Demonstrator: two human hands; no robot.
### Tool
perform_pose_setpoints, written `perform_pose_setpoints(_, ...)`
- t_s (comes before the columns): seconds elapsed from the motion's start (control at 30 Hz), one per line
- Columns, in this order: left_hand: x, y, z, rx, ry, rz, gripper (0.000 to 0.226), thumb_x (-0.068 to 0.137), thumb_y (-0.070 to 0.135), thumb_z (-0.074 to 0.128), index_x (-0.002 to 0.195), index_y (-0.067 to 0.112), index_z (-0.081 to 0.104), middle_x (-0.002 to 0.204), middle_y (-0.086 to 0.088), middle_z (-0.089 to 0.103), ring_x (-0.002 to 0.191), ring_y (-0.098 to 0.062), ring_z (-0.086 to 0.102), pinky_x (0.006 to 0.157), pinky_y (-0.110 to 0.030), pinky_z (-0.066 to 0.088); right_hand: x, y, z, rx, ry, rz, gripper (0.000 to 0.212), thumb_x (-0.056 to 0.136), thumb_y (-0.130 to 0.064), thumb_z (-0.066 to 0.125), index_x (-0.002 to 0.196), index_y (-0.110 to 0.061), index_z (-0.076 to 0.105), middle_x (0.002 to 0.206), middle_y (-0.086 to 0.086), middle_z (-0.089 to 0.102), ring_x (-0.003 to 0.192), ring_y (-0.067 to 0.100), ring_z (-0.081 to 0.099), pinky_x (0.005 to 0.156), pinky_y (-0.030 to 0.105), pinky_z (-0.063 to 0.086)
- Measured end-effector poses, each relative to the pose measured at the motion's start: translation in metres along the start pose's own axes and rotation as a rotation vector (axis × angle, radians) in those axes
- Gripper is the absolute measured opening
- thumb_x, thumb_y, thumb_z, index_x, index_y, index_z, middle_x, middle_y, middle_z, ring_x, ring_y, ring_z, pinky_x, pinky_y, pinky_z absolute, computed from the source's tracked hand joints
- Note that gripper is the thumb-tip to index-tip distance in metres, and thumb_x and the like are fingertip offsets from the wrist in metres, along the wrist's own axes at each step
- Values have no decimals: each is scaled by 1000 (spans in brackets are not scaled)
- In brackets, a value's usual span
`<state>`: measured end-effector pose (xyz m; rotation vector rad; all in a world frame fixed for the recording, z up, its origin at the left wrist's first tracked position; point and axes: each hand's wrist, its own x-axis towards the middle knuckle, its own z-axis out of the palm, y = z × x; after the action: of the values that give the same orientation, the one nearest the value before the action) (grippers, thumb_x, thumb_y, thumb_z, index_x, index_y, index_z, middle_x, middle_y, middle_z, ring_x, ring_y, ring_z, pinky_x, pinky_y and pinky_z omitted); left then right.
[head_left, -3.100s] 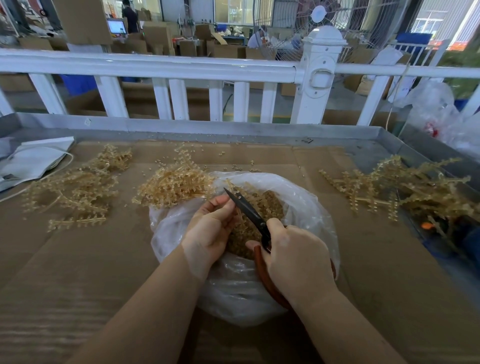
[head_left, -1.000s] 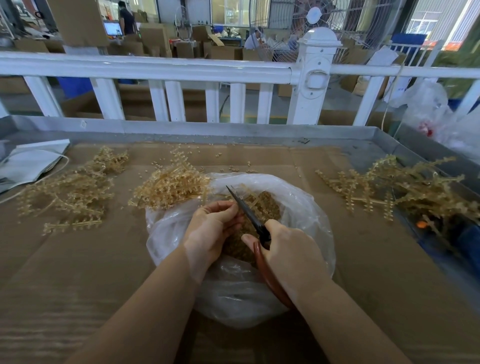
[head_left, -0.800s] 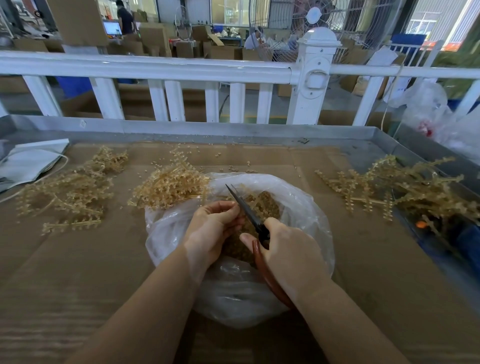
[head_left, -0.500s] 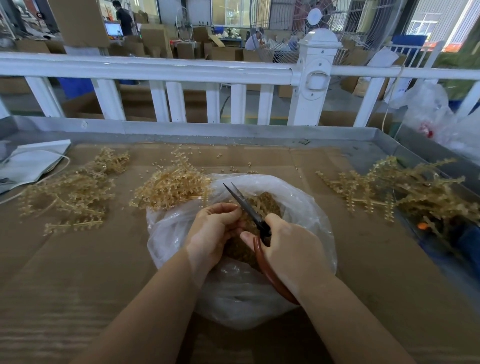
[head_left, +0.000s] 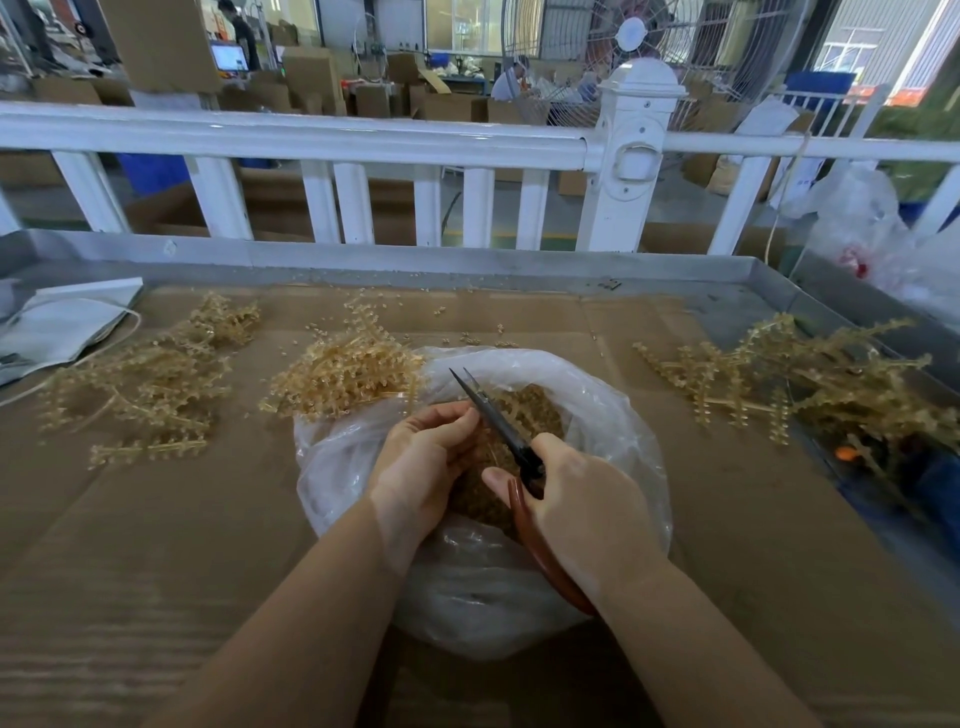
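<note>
My right hand (head_left: 582, 499) grips red-handled scissors (head_left: 493, 415) whose black blades point up and away, tips slightly parted, over a clear plastic bag (head_left: 613, 415) holding small tan cut pieces (head_left: 535, 410). My left hand (head_left: 421, 462) is curled beside the blades over the bag's mouth, fingers pinched together; what it holds is hidden or too small to tell. Both hands sit above the bag at the middle of the cardboard-covered table (head_left: 156, 545).
Piles of tan plastic sprigs lie at the left (head_left: 145, 379), just behind the bag (head_left: 348, 374) and at the right (head_left: 810, 374). A white paper bag (head_left: 62, 322) lies far left. A metal table rim (head_left: 415, 254) and white railing (head_left: 311, 140) stand behind.
The scissor blades have parted slightly at the tips. My left hand's fingers have shifted a little against the blades; both hands stay over the bag.
</note>
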<state>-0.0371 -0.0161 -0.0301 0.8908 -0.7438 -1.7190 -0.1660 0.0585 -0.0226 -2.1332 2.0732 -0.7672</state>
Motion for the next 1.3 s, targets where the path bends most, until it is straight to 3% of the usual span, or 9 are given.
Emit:
perform_pose_setpoints(0.3,2,1,0,9,-40,-39,11,84,-7,56,79,2,61,63,-7,68,52,-13,65,51,-20,52,4,-1,-2,45,-40,17,37,89,-65,41,88,-28,45,76,-10,56,72,8,58,70,24,50)
perform_pose_setpoints(0.47,3,0,0,39,-20,-39,16,84,-8,56,75,4,61,65,-8,68,54,-14,65,53,-21,54,6,-1,-1,55,-48,23,36,90,-63,41,80,-28,42,63,-12,46,57,2,46,58,19,38)
perform_pose_setpoints(0.9,2,0,1,85,27,-60,14,84,-5,59,77,6,61,64,-7,66,59,-16,63,59,-25,56,10,-2,-3,51,-107,59,36,91,-61,44,84,-26,47,69,-9,51,65,7,52,65,20,45)
perform_pose_setpoints(1.1,-1,8,10,53,43,-49,13,86,-2,60,78,8,61,70,-8,66,61,-16,64,53,-25,54,10,-4,-8,117,120,58,23,89,-44,62,103,-27,56,86,-19,52,75,-5,48,58,1,31)
perform_pose_setpoints(1.3,-6,16,31,27,-81,12,17,88,-4,56,76,7,59,65,-8,67,56,-15,66,52,-23,54,24,-12,-12,285,228,75,15,93,-26,60,106,-18,62,86,-8,64,81,8,61,69,14,45)
